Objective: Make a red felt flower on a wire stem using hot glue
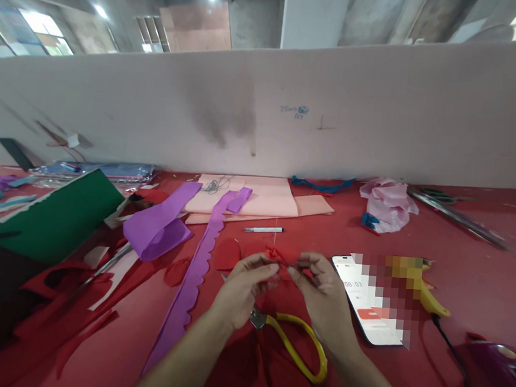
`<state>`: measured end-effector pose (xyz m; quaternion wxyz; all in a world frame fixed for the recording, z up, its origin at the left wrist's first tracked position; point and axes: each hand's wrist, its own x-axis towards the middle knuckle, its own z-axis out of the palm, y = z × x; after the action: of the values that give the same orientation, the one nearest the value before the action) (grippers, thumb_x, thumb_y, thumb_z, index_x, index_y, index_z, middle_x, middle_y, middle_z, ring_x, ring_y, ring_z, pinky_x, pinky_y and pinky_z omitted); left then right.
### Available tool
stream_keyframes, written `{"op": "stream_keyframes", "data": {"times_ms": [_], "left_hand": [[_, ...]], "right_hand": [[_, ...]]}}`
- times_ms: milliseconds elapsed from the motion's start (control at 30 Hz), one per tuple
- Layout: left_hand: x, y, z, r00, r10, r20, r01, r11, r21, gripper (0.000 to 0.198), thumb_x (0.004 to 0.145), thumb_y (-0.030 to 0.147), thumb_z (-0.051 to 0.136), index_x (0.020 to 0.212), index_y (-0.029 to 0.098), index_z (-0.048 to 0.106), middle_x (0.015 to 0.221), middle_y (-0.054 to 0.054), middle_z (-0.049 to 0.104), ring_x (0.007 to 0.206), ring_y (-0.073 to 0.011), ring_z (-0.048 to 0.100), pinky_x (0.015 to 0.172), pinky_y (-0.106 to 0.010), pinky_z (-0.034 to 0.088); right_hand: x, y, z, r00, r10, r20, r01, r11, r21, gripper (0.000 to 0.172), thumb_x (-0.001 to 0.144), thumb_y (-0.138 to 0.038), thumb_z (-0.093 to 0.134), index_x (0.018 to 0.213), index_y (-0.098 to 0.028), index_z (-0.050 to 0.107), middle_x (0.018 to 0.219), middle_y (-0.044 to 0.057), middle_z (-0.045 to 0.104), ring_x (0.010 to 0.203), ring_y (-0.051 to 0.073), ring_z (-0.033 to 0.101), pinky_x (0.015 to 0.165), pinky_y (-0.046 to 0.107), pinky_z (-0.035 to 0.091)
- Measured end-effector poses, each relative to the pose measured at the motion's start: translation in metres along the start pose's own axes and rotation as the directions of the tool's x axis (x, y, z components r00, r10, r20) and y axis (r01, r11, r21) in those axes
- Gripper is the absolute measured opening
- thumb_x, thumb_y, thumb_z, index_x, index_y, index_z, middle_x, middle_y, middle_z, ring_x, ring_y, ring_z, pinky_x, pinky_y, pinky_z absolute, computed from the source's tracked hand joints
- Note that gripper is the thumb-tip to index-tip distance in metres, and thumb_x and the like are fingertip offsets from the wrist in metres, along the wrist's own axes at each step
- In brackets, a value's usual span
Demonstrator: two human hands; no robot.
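Both hands meet over the middle of the table, pinching a small gathered red cloth-like piece [273, 254]. My left hand [245, 282] has thumb and fingers closed on its left side. My right hand [321, 280] pinches it from the right; the fingertips partly hide the grip. A thin pale thread or wire [275, 231] stands up from the red piece. Under my wrists lie scissors [305, 332] with one yellow handle, their blades partly covered by my left hand. Flat red cut-outs [228, 255] lie just left of the hands.
A scalloped purple strip [196, 283] and a folded purple strip [160, 234] lie left, near a green board [57, 221] and red scraps. Behind are a pen [263, 230] and pink sheets [257, 199]. Right are a phone [367, 307], a yellow corded tool [431, 300] and crumpled pink material [387, 204].
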<state>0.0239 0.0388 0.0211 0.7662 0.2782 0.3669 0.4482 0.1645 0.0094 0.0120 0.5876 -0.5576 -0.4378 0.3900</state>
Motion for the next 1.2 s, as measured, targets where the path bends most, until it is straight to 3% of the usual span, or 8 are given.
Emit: {"op": "stream_keyframes", "data": {"times_ms": [233, 400, 567, 667, 833, 1033, 1200], "left_hand": [[0.002, 0.013, -0.006, 1.000, 0.019, 0.005, -0.018, 0.992, -0.127, 0.013, 0.068, 0.020, 0.072, 0.076, 0.014, 0.065, 0.066, -0.001, 0.061, 0.062, -0.0103, 0.058, 0.059, -0.022, 0.046], [0.002, 0.018, -0.011, 1.000, -0.007, 0.013, 0.008, 0.995, -0.102, 0.008, 0.068, 0.017, 0.070, 0.070, 0.013, 0.063, 0.060, 0.001, 0.057, 0.054, -0.0075, 0.053, 0.056, -0.020, 0.044], [0.003, 0.018, -0.012, 1.000, -0.001, -0.013, 0.000, 0.997, -0.076, 0.011, 0.069, 0.022, 0.070, 0.072, 0.014, 0.065, 0.062, 0.001, 0.058, 0.055, -0.0079, 0.053, 0.057, -0.021, 0.044], [0.003, 0.010, -0.009, 0.998, 0.053, -0.040, -0.053, 0.999, 0.002, 0.016, 0.064, 0.022, 0.074, 0.077, 0.014, 0.069, 0.068, 0.000, 0.062, 0.060, -0.0086, 0.054, 0.064, -0.022, 0.044], [0.000, -0.005, 0.002, 0.987, 0.158, -0.017, -0.154, 0.978, 0.140, 0.016, 0.055, 0.016, 0.079, 0.069, 0.015, 0.071, 0.070, -0.002, 0.067, 0.069, -0.0129, 0.058, 0.073, -0.025, 0.044], [0.000, -0.008, 0.005, 0.958, 0.283, 0.052, -0.288, 0.949, 0.126, 0.014, 0.063, 0.017, 0.073, 0.077, 0.016, 0.072, 0.079, -0.004, 0.069, 0.081, -0.0186, 0.060, 0.082, -0.032, 0.044], [0.000, -0.007, 0.003, 0.928, 0.322, 0.186, -0.362, 0.897, 0.255, 0.019, 0.073, 0.018, 0.064, 0.091, 0.018, 0.070, 0.090, -0.004, 0.067, 0.088, -0.0188, 0.058, 0.087, -0.032, 0.042]], "right_hand": [[-0.004, -0.007, 0.002, 0.998, -0.054, -0.024, 0.050, 0.985, -0.166, 0.012, 0.079, -0.029, 0.063, 0.088, -0.024, 0.057, 0.089, 0.004, 0.063, 0.079, 0.021, 0.059, 0.073, 0.035, 0.045], [-0.006, -0.007, 0.001, 0.998, -0.060, 0.020, 0.062, 0.988, -0.142, 0.018, 0.079, -0.027, 0.062, 0.094, -0.024, 0.055, 0.087, 0.004, 0.063, 0.080, 0.020, 0.059, 0.072, 0.034, 0.045], [-0.007, -0.010, 0.003, 0.999, -0.049, -0.022, 0.045, 0.989, -0.138, 0.024, 0.076, -0.028, 0.065, 0.096, -0.023, 0.052, 0.086, 0.002, 0.062, 0.078, 0.018, 0.059, 0.070, 0.031, 0.046], [-0.007, -0.011, 0.005, 0.999, -0.021, -0.038, 0.018, 0.996, -0.085, 0.027, 0.075, -0.029, 0.065, 0.098, -0.023, 0.051, 0.083, 0.001, 0.061, 0.074, 0.016, 0.059, 0.068, 0.029, 0.047], [-0.007, -0.010, 0.007, 0.998, 0.016, -0.067, -0.017, 1.000, -0.022, 0.030, 0.074, -0.029, 0.067, 0.099, -0.024, 0.051, 0.083, 0.000, 0.061, 0.074, 0.016, 0.060, 0.069, 0.029, 0.048], [-0.014, -0.005, 0.011, 0.998, 0.066, -0.009, -0.066, 0.995, 0.069, 0.031, 0.076, -0.029, 0.067, 0.102, -0.026, 0.050, 0.088, 0.000, 0.062, 0.081, 0.016, 0.060, 0.073, 0.029, 0.048], [-0.017, -0.002, 0.010, 0.996, 0.004, 0.089, -0.021, 0.980, 0.196, 0.030, 0.078, -0.028, 0.065, 0.105, -0.027, 0.054, 0.105, 0.003, 0.060, 0.100, 0.019, 0.057, 0.085, 0.032, 0.046]]}}
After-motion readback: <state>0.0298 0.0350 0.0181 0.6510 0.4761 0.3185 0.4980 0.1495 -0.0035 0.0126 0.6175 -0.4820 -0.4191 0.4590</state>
